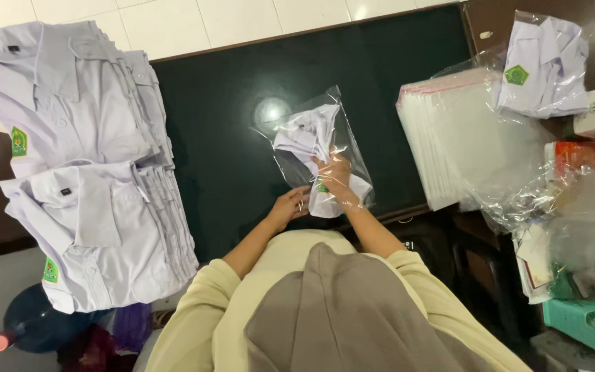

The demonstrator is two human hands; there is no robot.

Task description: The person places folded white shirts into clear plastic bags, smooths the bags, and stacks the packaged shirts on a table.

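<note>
On the dark table [228,138] I see my right hand [335,180] pushed inside the clear plastic bag [325,148], fingers closed on the folded white shirt [311,141], while my left hand [289,205] pinches the bag's open edge at the table's near side.

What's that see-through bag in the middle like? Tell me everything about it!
The clear plastic bag is thin, shiny and crinkly, with a bright spot of light reflected near its top corner. It lies tilted on the dark green table, its open end toward the person. A folded white shirt sits partly inside it. The right hand reaches into the opening, on the shirt, and the left hand holds the bag's near edge.
</note>
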